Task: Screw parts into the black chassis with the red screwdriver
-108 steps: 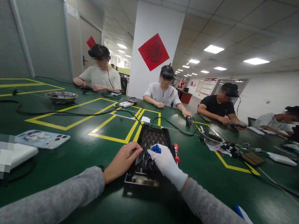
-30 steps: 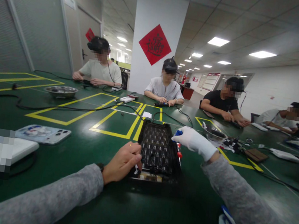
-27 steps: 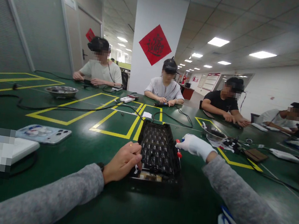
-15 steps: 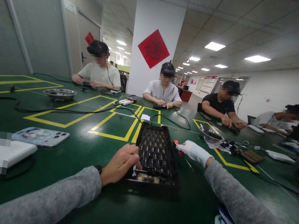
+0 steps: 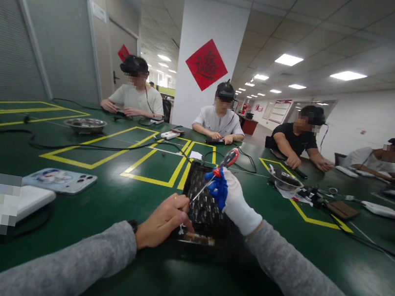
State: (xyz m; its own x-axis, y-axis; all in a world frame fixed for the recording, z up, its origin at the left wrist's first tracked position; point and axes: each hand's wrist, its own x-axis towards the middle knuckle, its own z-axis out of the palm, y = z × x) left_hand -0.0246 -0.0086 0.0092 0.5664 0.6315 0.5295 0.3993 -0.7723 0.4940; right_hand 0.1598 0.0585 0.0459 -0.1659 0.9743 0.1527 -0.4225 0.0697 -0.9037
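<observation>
First, far left, we're seeing a white box point(image 5: 37, 203), partly pixelated, lying just beside a phone point(image 5: 61, 181). Behind them a metal bowl point(image 5: 85, 129) is sitting on the green table point(image 5: 91, 263); we aren't making out its contents. Next, we're resting our bare left hand point(image 5: 164, 220) on the left side of an open black tray point(image 5: 199, 170), fingers bent; can't tell if they're pinching anything. The tray is lying lengthwise before us, showing a dark patterned interior, a brassy strip point(image 5: 200, 239) at its near end and a white scrap point(image 5: 181, 229) by the fingertips. In our gloved right hand point(image 5: 231, 192) we're gripping a screwdriver point(image 5: 231, 157), fingers closed round its red-and-black handle; the shaft is slanting down-left over the tray, tip near the left hand, contact unclear. Farther right, a second bowl point(image 5: 288, 186) is holding dark pieces; a brown flat item point(image 5: 343, 210) is lying beyond it.
</observation>
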